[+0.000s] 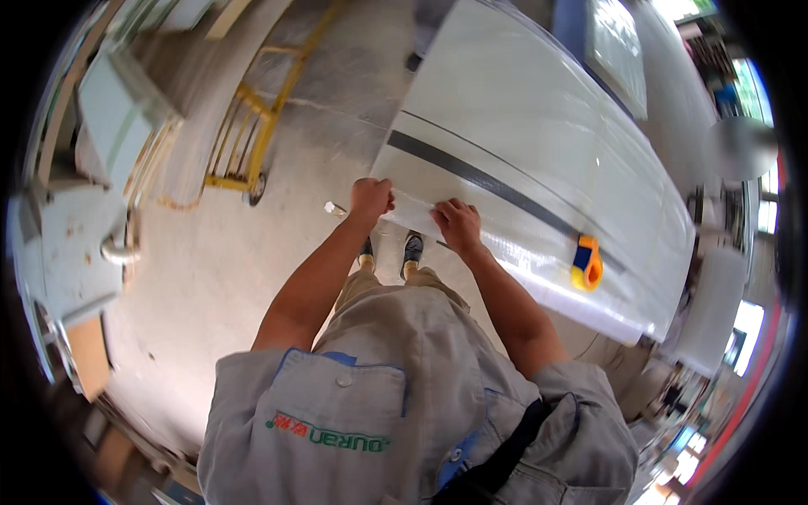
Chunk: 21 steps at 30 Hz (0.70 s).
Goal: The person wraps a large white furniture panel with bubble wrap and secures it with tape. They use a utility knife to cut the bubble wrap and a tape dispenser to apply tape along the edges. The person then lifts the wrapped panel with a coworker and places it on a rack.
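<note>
White panel (539, 143) runs away rightward from your hands — left hand (371, 199) and right hand (457, 225) both closed, pinching its clear film (513, 252) at the near edge.

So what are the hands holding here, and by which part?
Both hands, left hand and right hand, grip the clear plastic wrap at the near corner edge of the white panel.

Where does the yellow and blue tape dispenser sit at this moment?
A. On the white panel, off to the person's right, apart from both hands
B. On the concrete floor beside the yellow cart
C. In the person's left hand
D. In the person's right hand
A: the tape dispenser lies on the white panel, well away from the left hand and right hand, which both press at the panel's near edge.
</note>
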Available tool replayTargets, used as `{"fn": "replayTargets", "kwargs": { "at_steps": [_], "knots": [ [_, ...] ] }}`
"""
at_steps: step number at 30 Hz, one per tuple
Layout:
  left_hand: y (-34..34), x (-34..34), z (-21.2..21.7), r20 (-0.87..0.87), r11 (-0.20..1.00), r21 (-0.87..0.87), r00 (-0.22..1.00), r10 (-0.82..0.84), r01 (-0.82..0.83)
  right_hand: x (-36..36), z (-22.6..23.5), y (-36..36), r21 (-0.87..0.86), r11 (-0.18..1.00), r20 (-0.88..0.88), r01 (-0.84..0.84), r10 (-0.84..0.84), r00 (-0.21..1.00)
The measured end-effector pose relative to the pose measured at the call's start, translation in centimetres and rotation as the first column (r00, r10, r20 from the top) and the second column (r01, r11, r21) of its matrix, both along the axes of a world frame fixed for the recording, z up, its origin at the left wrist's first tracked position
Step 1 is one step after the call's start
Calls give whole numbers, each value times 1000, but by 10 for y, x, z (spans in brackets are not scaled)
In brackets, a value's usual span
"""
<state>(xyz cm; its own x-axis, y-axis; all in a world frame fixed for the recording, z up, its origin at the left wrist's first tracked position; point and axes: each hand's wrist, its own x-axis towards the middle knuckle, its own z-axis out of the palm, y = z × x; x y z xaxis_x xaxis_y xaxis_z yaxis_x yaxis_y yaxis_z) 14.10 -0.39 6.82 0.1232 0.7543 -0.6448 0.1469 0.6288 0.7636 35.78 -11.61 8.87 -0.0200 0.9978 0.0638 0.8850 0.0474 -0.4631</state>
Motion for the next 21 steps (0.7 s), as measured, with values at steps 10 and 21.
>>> {"fn": "replayTargets", "kwargs": {
  "at_steps": [10, 21],
  "knots": [
    [9, -6, 15, -691, 147, 672, 686, -227, 726, 9, 9, -9, -3, 992, -99, 125, -125, 987],
    [8, 6, 5, -730, 224, 623, 660, -178, 749, 92, -3, -52, -119, 967, -55, 227, -234, 971]
  ]
}}
